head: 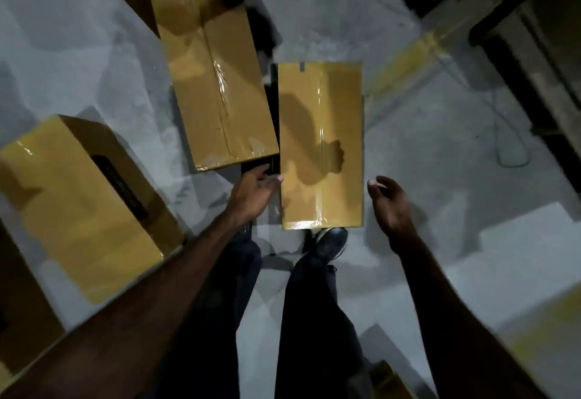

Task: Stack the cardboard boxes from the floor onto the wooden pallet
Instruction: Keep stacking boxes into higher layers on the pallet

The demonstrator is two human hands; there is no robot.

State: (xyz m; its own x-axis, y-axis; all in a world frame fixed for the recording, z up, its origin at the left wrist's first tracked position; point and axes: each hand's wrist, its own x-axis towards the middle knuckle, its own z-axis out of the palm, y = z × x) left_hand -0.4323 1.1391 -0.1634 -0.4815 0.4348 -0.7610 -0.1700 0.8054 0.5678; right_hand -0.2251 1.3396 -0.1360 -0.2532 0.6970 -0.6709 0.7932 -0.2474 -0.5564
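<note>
Both hands reach down to a taped box [320, 144] on the grey floor [440, 147].

The left hand [256, 192] touches its left edge, fingers loose; the right hand [388, 200] hovers open just beside its right edge. Two more boxes [213, 77] lie left.

Floor [424, 153]: grey concrete, mottled, crossed by shadows, with a faded yellow painted line [405, 52] running diagonally at upper right.
Near box [320, 147]: taped cardboard, lying flat on the floor just ahead of a dark shoe [330, 241].
Middle box [213, 77]: taped cardboard, slightly tilted, just left of the near box.
Left box [78, 203]: larger cardboard, well apart from the other two, a dark label on its side.
Cable [509, 144]: thin loop lying on the floor at right.
</note>
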